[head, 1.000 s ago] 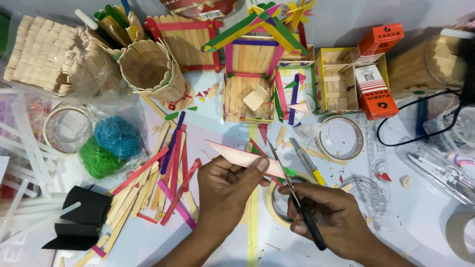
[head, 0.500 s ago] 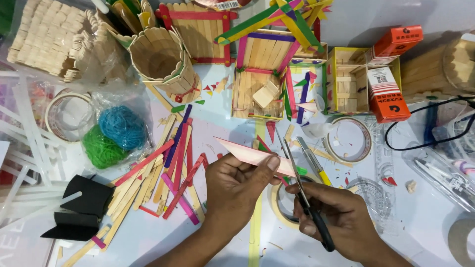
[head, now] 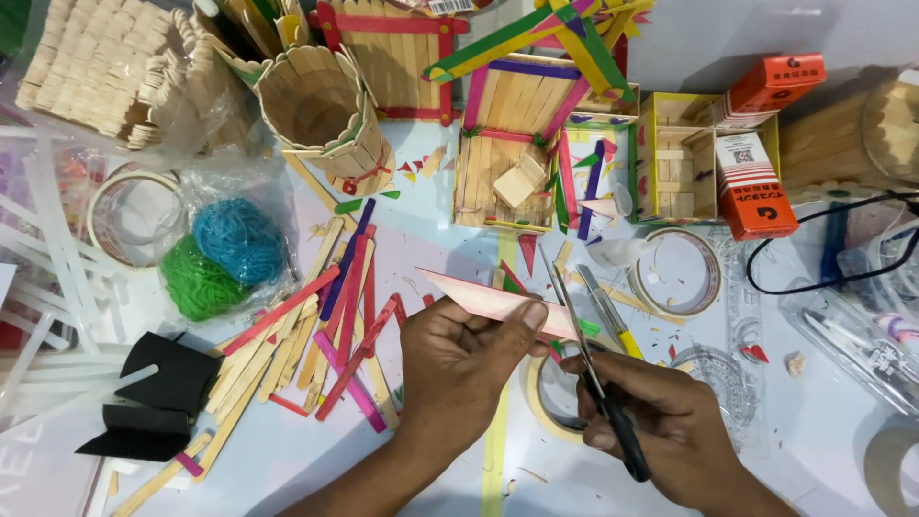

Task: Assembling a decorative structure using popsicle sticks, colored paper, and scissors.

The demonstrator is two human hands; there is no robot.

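Observation:
My left hand (head: 461, 362) pinches a pale pink stick (head: 479, 296) cut to a point at its left end and holds it flat above the table. My right hand (head: 661, 426) grips black-handled scissors (head: 586, 359), whose blades point up and away and cross the stick's right end next to my left thumb. Under both hands lies a roll of tape (head: 550, 393). A loose pile of coloured and plain craft sticks (head: 316, 325) lies just left of my left hand.
Craft-stick models fill the far side: a round cup (head: 321, 105), a box with a coloured frame (head: 507, 144) and a yellow box (head: 675, 158). Orange cartons (head: 756, 187), a bag of blue and green bands (head: 215, 258), tape rolls (head: 684, 273), black paper (head: 153, 393) and a utility knife (head: 608, 311) lie around.
The view has shifted slightly. Both hands keep their hold on the stick and the scissors, with the blades still at the stick's right end.

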